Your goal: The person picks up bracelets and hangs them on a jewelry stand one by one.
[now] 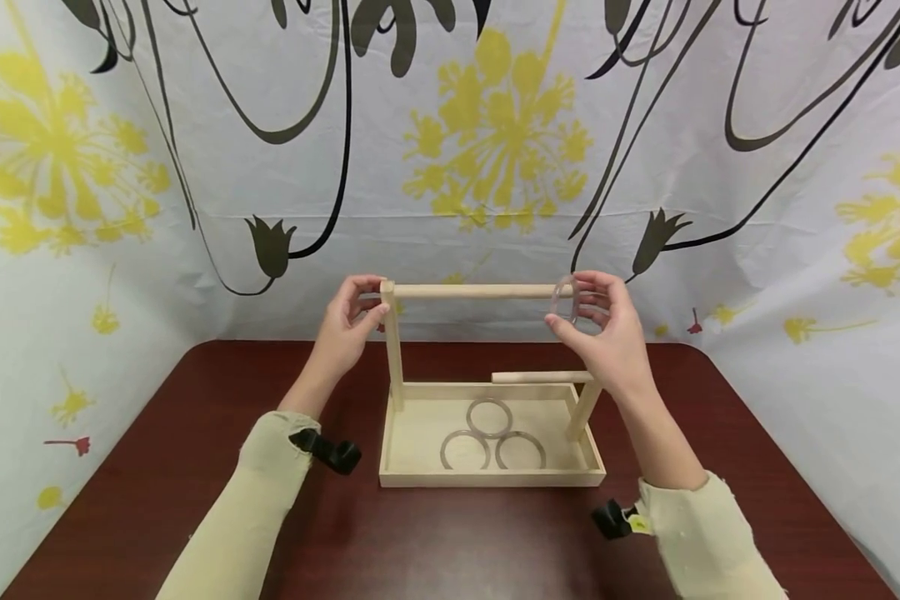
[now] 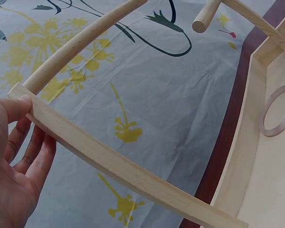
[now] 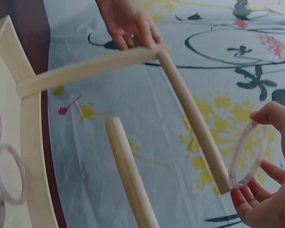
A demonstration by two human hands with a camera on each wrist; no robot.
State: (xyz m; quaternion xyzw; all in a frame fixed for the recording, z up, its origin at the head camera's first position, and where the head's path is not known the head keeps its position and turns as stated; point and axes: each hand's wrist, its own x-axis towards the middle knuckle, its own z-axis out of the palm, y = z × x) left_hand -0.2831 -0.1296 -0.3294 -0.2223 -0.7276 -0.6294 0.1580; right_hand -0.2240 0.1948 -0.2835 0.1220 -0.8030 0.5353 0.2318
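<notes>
"Holding anything, seen from the head?"

"My right hand [image 1: 606,323] pinches a clear ring [image 1: 555,302] by the free end of the upper rod [image 1: 472,291]; my left hand [image 1: 351,312] grips the top of the post [image 1: 394,354]. Three more rings [image 1: 489,436] lie close together in the wooden tray [image 1: 492,480] on the surface [image 1: 480,542]."

"And from the left wrist?"

"My left thumb presses the post's top, its fingers curled behind, right where the upper rod joins."

"From the right wrist?"

"The pinched ring stands on edge, just beside the rod's tip; I can't tell whether they touch."
</notes>
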